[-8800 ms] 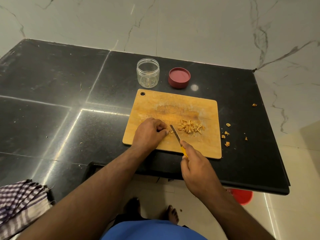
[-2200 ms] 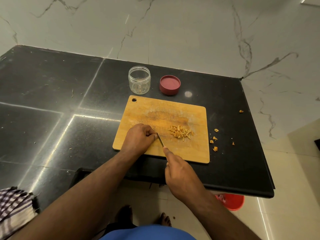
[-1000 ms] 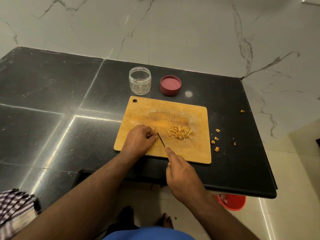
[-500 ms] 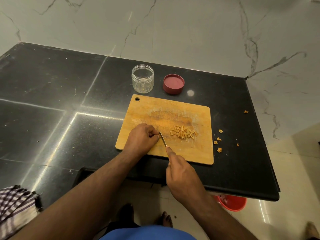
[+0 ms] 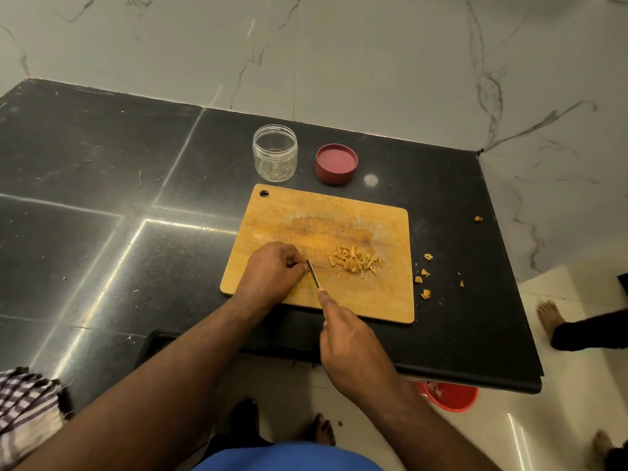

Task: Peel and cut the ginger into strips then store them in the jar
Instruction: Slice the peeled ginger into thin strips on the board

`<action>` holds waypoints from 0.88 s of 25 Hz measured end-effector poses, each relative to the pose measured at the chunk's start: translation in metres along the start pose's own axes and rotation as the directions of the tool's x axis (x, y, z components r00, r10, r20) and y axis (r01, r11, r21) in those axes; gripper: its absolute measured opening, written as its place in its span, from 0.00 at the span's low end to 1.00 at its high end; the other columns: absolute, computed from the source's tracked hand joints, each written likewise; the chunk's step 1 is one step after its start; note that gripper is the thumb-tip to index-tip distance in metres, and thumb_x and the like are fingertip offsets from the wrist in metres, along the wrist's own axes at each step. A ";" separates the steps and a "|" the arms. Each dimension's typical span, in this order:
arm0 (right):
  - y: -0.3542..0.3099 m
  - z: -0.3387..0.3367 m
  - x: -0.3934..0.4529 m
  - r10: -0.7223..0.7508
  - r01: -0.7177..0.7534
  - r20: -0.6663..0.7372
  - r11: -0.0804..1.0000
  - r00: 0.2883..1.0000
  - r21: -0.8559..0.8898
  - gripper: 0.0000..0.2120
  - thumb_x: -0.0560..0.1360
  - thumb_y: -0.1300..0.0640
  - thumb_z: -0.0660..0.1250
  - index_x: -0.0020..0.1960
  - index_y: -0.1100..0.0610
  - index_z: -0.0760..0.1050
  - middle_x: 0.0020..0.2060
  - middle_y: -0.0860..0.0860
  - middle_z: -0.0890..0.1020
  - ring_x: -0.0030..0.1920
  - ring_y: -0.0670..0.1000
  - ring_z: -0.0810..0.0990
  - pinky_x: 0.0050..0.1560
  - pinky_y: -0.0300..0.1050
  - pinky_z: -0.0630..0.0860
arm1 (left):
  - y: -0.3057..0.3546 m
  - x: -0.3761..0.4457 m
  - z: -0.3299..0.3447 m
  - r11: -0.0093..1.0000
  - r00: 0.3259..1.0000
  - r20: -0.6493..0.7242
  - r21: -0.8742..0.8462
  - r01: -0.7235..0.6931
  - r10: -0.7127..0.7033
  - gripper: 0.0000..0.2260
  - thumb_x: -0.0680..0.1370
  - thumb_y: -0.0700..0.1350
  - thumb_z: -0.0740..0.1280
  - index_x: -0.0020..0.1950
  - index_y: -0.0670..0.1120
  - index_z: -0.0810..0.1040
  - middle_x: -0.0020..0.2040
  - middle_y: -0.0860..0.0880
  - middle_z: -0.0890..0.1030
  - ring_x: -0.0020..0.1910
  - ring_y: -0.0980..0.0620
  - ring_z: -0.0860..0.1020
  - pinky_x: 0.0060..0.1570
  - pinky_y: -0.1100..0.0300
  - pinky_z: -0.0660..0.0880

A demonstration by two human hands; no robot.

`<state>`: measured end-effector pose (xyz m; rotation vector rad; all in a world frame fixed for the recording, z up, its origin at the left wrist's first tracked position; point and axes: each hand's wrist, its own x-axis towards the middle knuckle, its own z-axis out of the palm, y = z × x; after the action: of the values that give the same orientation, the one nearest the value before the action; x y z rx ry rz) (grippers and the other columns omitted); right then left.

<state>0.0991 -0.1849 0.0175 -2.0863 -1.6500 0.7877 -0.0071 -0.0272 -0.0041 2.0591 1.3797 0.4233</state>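
The right hand grips the knife, index finger laid along the blade, whose tip meets the left hand. The left grip is curled on the cutting board; what it pinches is hidden. Ginger strips lie in a heap right of the blade. Behind the board stand the open jar and its red lid, on the counter.

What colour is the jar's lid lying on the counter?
The lid is dark red, almost maroon, seen clearly in the head view.
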 end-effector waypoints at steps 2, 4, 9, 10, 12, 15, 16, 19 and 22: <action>0.002 0.001 -0.010 0.013 -0.013 0.004 1.000 1.000 0.011 0.27 0.83 0.56 0.54 0.80 0.46 0.50 0.57 0.48 0.75 0.51 0.47 0.75 0.51 0.45 0.75 | 0.001 0.000 0.000 1.000 1.000 0.001 0.001 -0.002 0.002 0.05 0.77 0.47 0.72 0.49 0.48 0.85 0.46 0.53 0.79 0.45 0.55 0.75 0.39 0.63 0.67; 0.006 -0.001 -0.018 0.034 -0.034 0.001 0.999 0.999 0.008 0.27 0.83 0.56 0.53 0.80 0.45 0.50 0.58 0.48 0.74 0.52 0.46 0.75 0.52 0.44 0.75 | 0.002 0.000 -0.001 1.000 1.000 0.008 -0.008 -0.001 0.001 0.05 0.77 0.47 0.72 0.49 0.47 0.85 0.45 0.53 0.80 0.44 0.56 0.76 0.37 0.66 0.67; 0.011 -0.017 -0.021 0.045 -0.040 -0.116 0.998 0.992 0.047 0.26 0.84 0.55 0.54 0.80 0.46 0.53 0.60 0.47 0.74 0.52 0.45 0.76 0.53 0.42 0.75 | -0.002 -0.002 -0.001 1.000 1.000 0.014 0.013 -0.016 0.015 0.05 0.78 0.48 0.71 0.51 0.49 0.85 0.47 0.53 0.78 0.46 0.55 0.76 0.42 0.62 0.67; 0.011 -0.019 -0.020 0.045 -0.037 -0.130 0.997 0.990 0.063 0.26 0.84 0.55 0.54 0.80 0.45 0.53 0.59 0.46 0.74 0.51 0.45 0.75 0.52 0.42 0.76 | -0.003 -0.002 0.000 1.000 1.000 0.017 0.015 -0.017 0.017 0.05 0.78 0.48 0.71 0.51 0.49 0.85 0.47 0.53 0.78 0.46 0.55 0.75 0.41 0.63 0.67; 0.012 -0.020 -0.017 0.049 -0.038 -0.119 0.995 0.992 0.090 0.26 0.84 0.54 0.54 0.80 0.45 0.53 0.59 0.46 0.74 0.51 0.44 0.74 0.53 0.42 0.75 | -0.003 -0.002 0.000 1.000 1.000 0.016 0.010 -0.015 0.015 0.06 0.78 0.48 0.72 0.51 0.49 0.85 0.47 0.54 0.78 0.46 0.56 0.75 0.41 0.63 0.67; 0.011 -0.017 -0.014 0.052 -0.048 -0.067 0.996 0.996 0.073 0.26 0.84 0.54 0.54 0.80 0.46 0.53 0.64 0.46 0.74 0.56 0.43 0.73 0.58 0.42 0.74 | -0.003 -0.002 0.001 1.000 1.000 0.009 -0.003 -0.005 0.005 0.05 0.77 0.47 0.72 0.51 0.49 0.85 0.47 0.53 0.79 0.46 0.56 0.76 0.41 0.63 0.68; 0.012 -0.017 -0.014 0.059 -0.054 -0.067 0.996 0.996 0.072 0.26 0.84 0.54 0.54 0.80 0.46 0.53 0.64 0.47 0.74 0.56 0.43 0.73 0.58 0.41 0.74 | -0.003 -0.003 0.000 1.000 1.000 0.008 -0.004 -0.005 0.005 0.04 0.77 0.47 0.72 0.50 0.49 0.84 0.47 0.53 0.79 0.46 0.56 0.76 0.42 0.63 0.67; 0.016 -0.019 -0.016 0.069 -0.055 -0.137 0.993 0.988 0.104 0.26 0.83 0.55 0.55 0.79 0.46 0.54 0.55 0.43 0.74 0.49 0.42 0.74 0.48 0.36 0.73 | -0.004 -0.003 0.000 1.000 1.000 0.011 -0.023 -0.008 0.008 0.04 0.77 0.47 0.72 0.50 0.49 0.84 0.47 0.53 0.79 0.47 0.55 0.76 0.43 0.63 0.68; 0.013 -0.018 -0.016 0.053 -0.037 -0.104 0.988 0.993 0.152 0.26 0.84 0.55 0.55 0.80 0.46 0.54 0.55 0.40 0.69 0.51 0.38 0.72 0.50 0.30 0.70 | -0.003 -0.003 -0.001 1.000 1.000 0.006 -0.020 -0.003 0.004 0.04 0.77 0.47 0.71 0.50 0.49 0.84 0.47 0.53 0.79 0.46 0.55 0.75 0.43 0.62 0.68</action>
<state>0.1178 -0.2022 0.0269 -2.0307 -1.4462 0.7731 -0.0107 -0.0292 -0.0052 2.0452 1.3628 0.4299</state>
